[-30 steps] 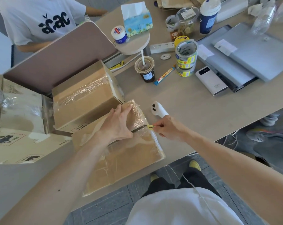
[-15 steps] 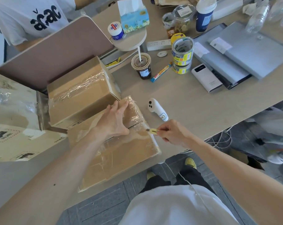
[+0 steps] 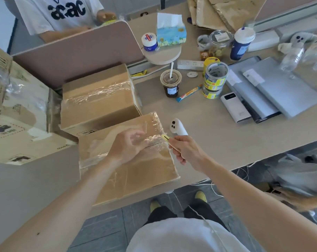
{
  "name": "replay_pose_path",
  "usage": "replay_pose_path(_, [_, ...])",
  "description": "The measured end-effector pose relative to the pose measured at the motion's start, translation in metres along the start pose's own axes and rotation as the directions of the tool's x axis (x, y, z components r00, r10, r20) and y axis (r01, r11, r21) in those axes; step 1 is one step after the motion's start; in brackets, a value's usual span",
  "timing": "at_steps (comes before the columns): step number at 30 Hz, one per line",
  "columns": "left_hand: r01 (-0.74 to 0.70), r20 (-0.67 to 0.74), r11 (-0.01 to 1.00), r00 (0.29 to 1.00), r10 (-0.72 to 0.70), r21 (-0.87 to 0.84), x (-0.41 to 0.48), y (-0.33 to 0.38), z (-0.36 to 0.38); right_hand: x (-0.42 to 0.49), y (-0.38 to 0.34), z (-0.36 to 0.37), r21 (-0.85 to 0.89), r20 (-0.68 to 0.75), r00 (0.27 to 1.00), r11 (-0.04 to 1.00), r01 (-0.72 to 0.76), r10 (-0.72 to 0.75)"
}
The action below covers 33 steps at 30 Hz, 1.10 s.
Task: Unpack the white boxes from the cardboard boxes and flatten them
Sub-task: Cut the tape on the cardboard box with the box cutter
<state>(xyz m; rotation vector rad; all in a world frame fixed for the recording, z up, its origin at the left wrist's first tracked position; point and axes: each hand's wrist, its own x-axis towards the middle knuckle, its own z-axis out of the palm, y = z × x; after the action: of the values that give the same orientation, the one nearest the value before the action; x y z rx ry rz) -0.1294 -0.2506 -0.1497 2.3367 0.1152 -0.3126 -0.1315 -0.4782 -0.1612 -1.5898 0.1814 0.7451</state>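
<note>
- The near cardboard box (image 3: 132,175) lay flat at the front edge of the table (image 3: 226,135), its lid and sides covered in shiny clear tape. A second cardboard box (image 3: 97,99) stood just behind it.
- I judged the board stiff enough to take a firm press, but slick wherever the tape ran. The safer hold looked like a flat palm on the lid or a grip on a bare corner, not on the film.
- My left hand (image 3: 125,147) sat on the lid beside the middle seam, fingers loosely bent and gripping nothing I could make out.
- My right hand (image 3: 185,150) hung just off the box's right edge, curled round a small yellow cutter (image 3: 165,137). The cutter's tip met the right end of that seam.
- A white controller (image 3: 177,127) lay on the table just beyond the right hand, apart from the box.
- No white boxes showed; I supposed they were sealed inside, so a shallow cut seemed wise.
</note>
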Motion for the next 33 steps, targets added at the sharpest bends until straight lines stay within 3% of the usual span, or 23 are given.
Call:
replay_pose_path(3, [0.084,0.104,0.945,0.993,-0.053,-0.316,-0.015,-0.002,0.001,0.003,-0.011,0.021,0.001,0.061,0.998,1.000,-0.002,0.002])
replay_pose_path(12, [0.118,0.065,0.712,0.993,-0.101,-0.692,-0.049,-0.035,-0.016,0.016,-0.035,0.099,0.017,0.201,0.977,0.998,-0.069,0.064])
replay_pose_path(17, [0.026,-0.033,0.556,0.995,-0.095,-0.831,-0.074,-0.060,-0.027,0.014,-0.048,0.144,-0.215,0.220,0.974,0.977,0.002,0.047])
replay_pose_path(20, [0.003,-0.169,0.567,0.953,-0.250,-0.824,-0.082,-0.076,-0.041,0.010,-0.048,0.163,-0.358,0.249,0.968,0.928,0.103,-0.011])
replay_pose_path(22, [0.021,-0.219,0.550,0.904,-0.368,-0.835,-0.086,-0.093,-0.055,0.016,-0.039,0.174,-0.508,0.243,0.959,0.823,0.255,-0.147])
replay_pose_path(25, [0.051,-0.295,0.598,0.834,-0.467,-0.800,-0.096,-0.123,-0.079,0.025,-0.019,0.184,-0.740,0.298,0.902,0.521,0.425,-0.312])
replay_pose_path(28, [0.152,-0.337,0.688,0.784,-0.521,-0.710,-0.104,-0.154,-0.087,0.027,-0.004,0.191,-0.841,0.370,0.842,0.242,0.483,-0.394])
replay_pose_path(33, [0.229,-0.331,0.809,0.826,-0.456,-0.542,-0.111,-0.177,-0.082,0.032,0.016,0.203,-0.906,0.359,0.869,0.098,0.413,-0.341])
